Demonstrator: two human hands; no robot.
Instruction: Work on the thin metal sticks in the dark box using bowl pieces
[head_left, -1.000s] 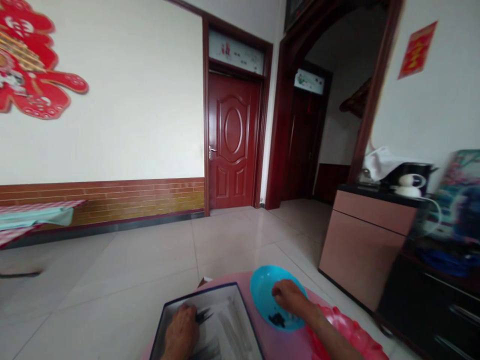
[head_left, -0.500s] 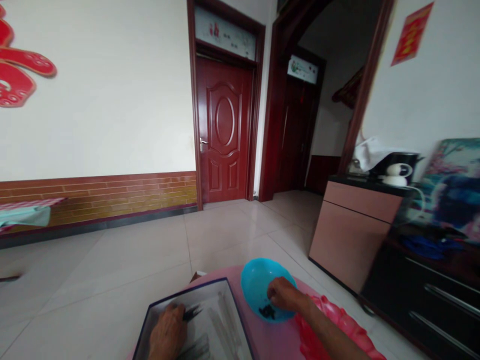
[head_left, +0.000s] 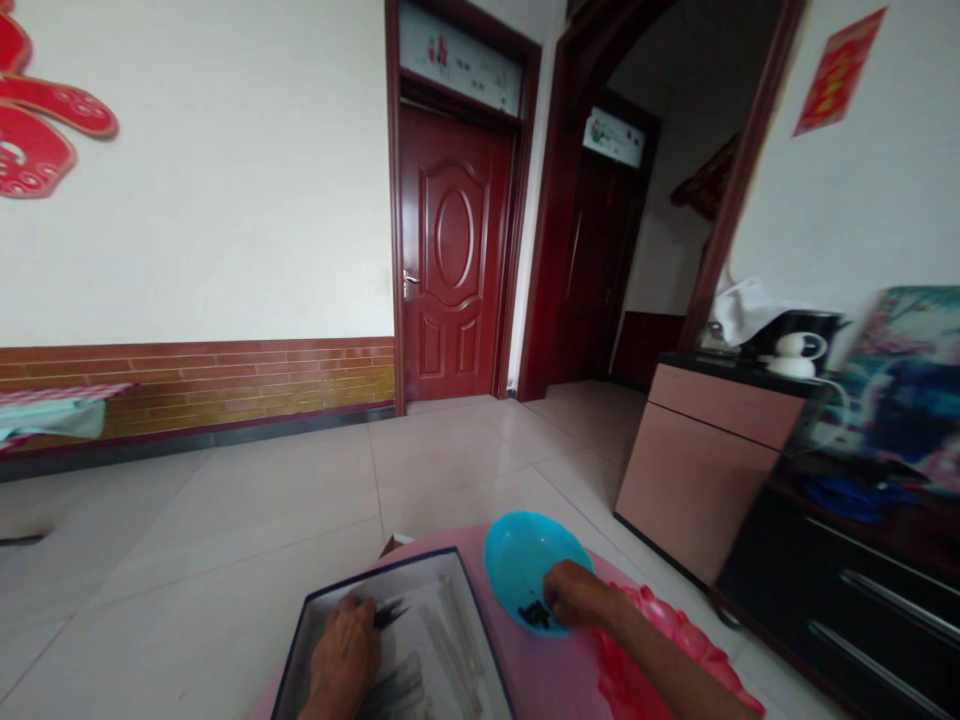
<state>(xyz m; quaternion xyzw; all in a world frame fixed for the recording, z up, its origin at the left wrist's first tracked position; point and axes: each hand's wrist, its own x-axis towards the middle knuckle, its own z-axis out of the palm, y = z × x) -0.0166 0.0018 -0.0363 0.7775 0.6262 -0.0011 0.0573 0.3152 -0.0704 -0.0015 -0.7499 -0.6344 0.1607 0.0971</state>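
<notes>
My left hand [head_left: 346,645] is over the left side of a shallow white tray [head_left: 480,625] with a dark blue rim, its fingers closed round thin dark strands [head_left: 390,612]. More dark strands [head_left: 396,690] lie lower in the tray, beside long greyish strips [head_left: 452,640]. My right hand [head_left: 576,595] is inside the right part of a light blue bowl [head_left: 517,545], fingers bent together; whatever they hold is hidden. Small black pieces [head_left: 534,613] lie at the bottom of the bowl, just left of my right fingers.
Tray and bowl stand on a pink table [head_left: 510,655]. A red scalloped dish [head_left: 675,625] lies right of the bowl, under my right forearm. Farther right are a pinkish cabinet [head_left: 697,460] and a black drawer unit [head_left: 832,590]. A red door [head_left: 454,250] is ahead.
My right hand has moved slightly right and down within the bowl, uncovering more of the black pieces. My left hand stays at the strands. The camera view has shifted a little.
</notes>
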